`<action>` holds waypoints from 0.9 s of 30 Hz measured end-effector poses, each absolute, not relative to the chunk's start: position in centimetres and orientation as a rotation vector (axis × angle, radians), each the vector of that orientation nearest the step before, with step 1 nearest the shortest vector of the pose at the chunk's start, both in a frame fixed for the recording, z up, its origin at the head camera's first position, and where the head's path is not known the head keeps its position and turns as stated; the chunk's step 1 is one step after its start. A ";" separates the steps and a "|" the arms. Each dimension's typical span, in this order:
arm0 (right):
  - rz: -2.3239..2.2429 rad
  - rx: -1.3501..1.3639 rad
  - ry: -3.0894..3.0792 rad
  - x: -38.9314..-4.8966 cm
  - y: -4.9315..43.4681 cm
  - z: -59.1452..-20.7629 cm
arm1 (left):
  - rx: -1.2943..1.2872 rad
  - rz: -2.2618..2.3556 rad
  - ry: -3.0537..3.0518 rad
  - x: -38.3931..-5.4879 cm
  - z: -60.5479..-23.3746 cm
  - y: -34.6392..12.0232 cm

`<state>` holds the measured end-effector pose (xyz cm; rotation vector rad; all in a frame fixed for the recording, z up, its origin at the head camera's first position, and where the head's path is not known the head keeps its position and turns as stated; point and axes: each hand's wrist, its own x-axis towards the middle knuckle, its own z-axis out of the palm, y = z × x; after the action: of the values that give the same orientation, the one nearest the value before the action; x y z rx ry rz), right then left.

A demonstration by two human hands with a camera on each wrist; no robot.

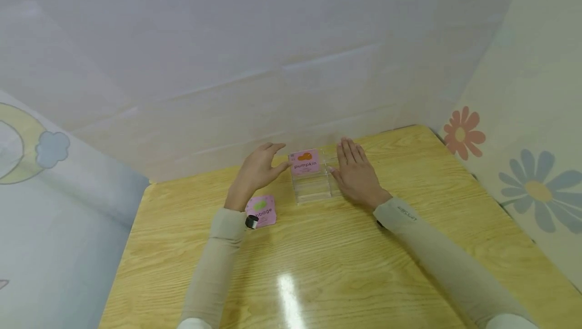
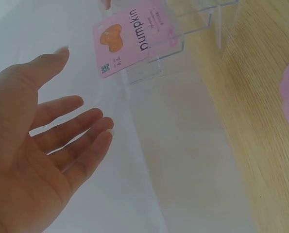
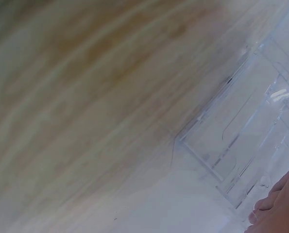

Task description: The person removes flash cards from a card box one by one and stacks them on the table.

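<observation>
A clear plastic rack with several compartments (image 1: 312,198) stands near the back of the table. At its back left compartment sits a pink card printed "pumpkin" (image 1: 303,167), which the left wrist view shows with an orange pumpkin picture. My left hand (image 1: 256,170) is just left of that card, its fingers spread and its palm (image 2: 32,189) holding nothing. On the right side of the rack, my right hand (image 1: 359,175) lies with fingers extended, the thumb at the rack's middle. A second pink card (image 1: 267,215), reading "bbage" where visible, lies partly behind the left wrist.
The wooden table (image 1: 318,258) reaches a pale sheet-covered wall (image 1: 254,96) just behind the rack. On the right stands a wall with painted flowers (image 1: 538,190). Another wall with a painted moon and cloud (image 1: 52,149) is on the left.
</observation>
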<state>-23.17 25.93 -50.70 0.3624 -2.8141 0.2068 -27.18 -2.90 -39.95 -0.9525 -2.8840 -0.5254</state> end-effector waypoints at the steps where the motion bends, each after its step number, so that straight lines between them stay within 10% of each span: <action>1: 0.207 0.364 -2.812 -23.2 25.9 -50.7 | -0.956 -0.504 -2.878 -27.2 -39.9 -2.7; 27: 0.185 0.353 -2.836 -23.6 26.0 -51.0 | -1.126 -0.116 -2.681 -28.0 -42.2 2.8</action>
<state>-23.59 25.95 -51.00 0.3529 -2.8363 0.1847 -27.96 2.83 -42.24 -1.1259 -2.6805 -0.1160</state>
